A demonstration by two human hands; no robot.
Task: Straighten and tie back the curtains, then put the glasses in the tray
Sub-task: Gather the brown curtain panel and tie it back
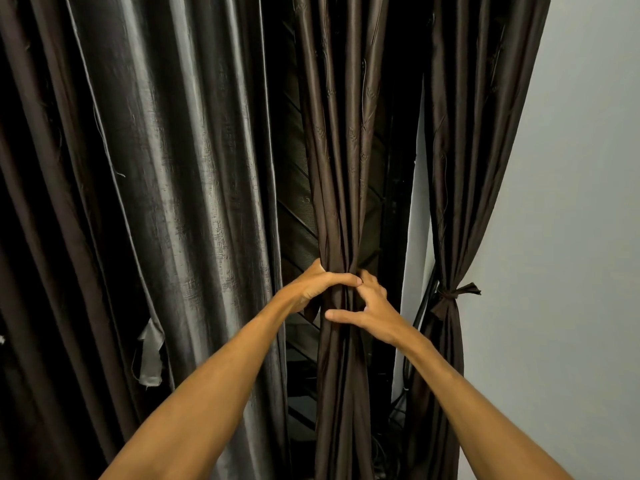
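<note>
— Reporting grip, centre of frame: clamping the dark brown embroidered fabric curtain panel (pixel 341 168) into a tight bundle with the left hand (pixel 320 285); pinching its front folds with the right hand (pixel 370 310), pressing the thumb across.
— Flagging hazards?
— Risking outer pleats slipping free when letting go with either hand to fetch a tie. Also risking a crooked, lumpy gather through uneven pinching.
— Checking the rest?
— Finding the matching brown curtain with knotted band (pixel 457 220), right of centre, already tied. Finding the grey glossy curtain (pixel 173 168), left of frame, hanging loose. Seeing no glasses, no tray.
</note>
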